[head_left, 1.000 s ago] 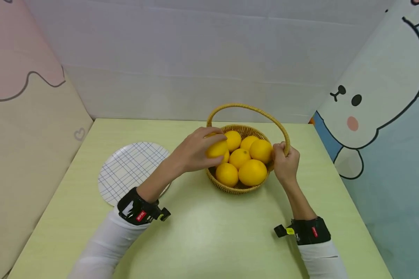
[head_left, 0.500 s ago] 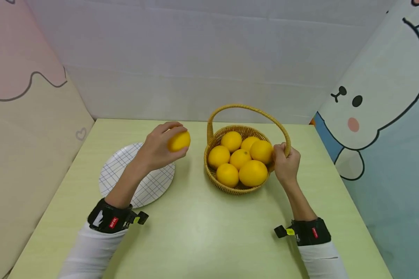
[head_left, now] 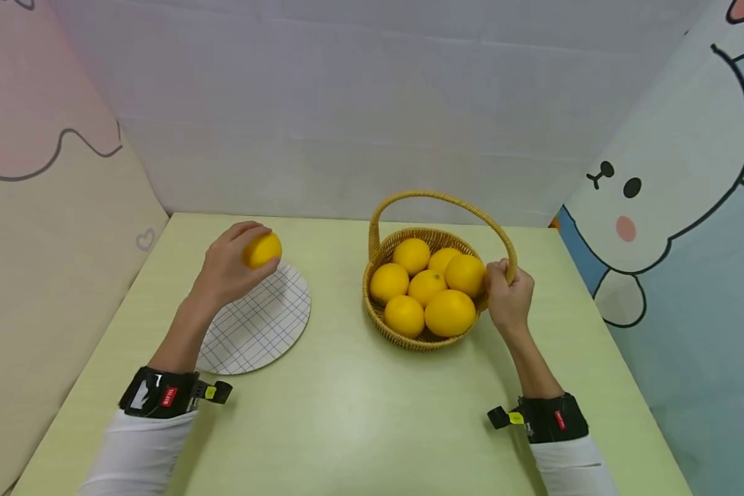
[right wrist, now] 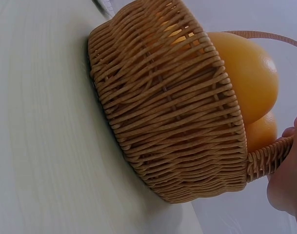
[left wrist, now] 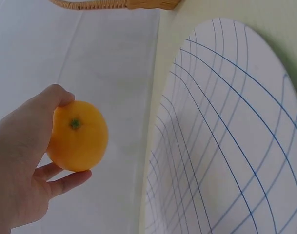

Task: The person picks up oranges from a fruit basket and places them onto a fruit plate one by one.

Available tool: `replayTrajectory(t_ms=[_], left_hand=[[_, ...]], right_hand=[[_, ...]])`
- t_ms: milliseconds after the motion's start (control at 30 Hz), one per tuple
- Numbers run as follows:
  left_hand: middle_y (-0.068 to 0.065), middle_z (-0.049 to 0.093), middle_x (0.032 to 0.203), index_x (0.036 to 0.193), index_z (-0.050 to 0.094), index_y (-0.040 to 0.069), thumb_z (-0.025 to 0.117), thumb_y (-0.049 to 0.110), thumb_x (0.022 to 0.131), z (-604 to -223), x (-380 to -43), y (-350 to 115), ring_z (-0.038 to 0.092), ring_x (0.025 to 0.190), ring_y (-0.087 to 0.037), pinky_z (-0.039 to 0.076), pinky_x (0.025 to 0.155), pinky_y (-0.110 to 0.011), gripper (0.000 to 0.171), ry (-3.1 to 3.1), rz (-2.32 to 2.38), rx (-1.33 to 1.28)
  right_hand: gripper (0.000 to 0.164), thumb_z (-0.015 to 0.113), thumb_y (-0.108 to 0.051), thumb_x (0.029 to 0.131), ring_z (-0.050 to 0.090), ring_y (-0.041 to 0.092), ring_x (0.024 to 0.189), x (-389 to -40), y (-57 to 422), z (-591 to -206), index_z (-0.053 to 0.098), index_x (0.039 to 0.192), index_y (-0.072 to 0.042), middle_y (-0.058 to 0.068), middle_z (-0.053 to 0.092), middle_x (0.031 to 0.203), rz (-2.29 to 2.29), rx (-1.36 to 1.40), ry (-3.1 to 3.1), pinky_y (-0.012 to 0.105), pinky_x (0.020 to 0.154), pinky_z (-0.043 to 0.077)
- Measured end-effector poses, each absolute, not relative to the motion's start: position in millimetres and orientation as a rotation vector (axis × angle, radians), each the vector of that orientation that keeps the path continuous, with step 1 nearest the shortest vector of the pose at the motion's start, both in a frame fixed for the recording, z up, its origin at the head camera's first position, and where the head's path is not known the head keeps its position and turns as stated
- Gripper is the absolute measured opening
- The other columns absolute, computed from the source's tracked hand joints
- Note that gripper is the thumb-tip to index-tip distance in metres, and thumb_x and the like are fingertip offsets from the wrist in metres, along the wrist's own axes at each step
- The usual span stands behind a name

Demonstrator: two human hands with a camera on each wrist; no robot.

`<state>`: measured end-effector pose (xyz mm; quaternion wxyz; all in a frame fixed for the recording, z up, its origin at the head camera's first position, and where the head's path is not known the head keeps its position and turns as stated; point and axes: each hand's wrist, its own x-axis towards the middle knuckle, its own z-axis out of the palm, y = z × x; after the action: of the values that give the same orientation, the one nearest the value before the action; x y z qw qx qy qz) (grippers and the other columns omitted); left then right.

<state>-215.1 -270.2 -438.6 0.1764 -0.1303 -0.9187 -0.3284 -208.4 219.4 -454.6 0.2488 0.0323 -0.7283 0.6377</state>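
My left hand point(head_left: 227, 265) holds an orange point(head_left: 262, 251) between thumb and fingers, raised over the far side of a round plate point(head_left: 266, 331) with a blue grid. In the left wrist view the orange point(left wrist: 79, 136) shows its green stem end, apart from the plate point(left wrist: 226, 146). My right hand point(head_left: 510, 295) grips the handle point(head_left: 502, 238) of a wicker basket point(head_left: 403, 339) low on its right side. Inside the basket lie several more oranges point(head_left: 427, 286). The right wrist view shows the woven basket wall point(right wrist: 172, 107) close up, standing on the table.
A pale wooden table point(head_left: 341, 427) bears everything. White sheeting point(head_left: 335, 124) closes off the back, and printed panels stand at the left and right point(head_left: 676, 275). The basket's tall handle arches above the fruit.
My left hand has lifted an orange out of the basket and carried it leftward over the plate. The right hand keeps its grip on the handle, and the basket stays in place.
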Motion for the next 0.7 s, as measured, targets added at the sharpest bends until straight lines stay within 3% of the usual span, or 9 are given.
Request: replayTrajectory(t_ms=[700], left_hand=[[-0.031,0.064,0.152,0.143,0.069,-0.005,0.085,0.011,0.098,-482.2,-225.4,-308.3,0.064,0.133,-0.055,0.059,0.109,-0.075,0.051,-2.625,-0.943,-0.182]], right_hand=[[0.046,0.054,-0.002,0.111,0.029,0.006,0.047,-209.5,220.1,-457.3,0.040,0.066,0.003,-0.010,0.037,0.056,1.736,0.122,-1.989,0.023,0.043,0.019]])
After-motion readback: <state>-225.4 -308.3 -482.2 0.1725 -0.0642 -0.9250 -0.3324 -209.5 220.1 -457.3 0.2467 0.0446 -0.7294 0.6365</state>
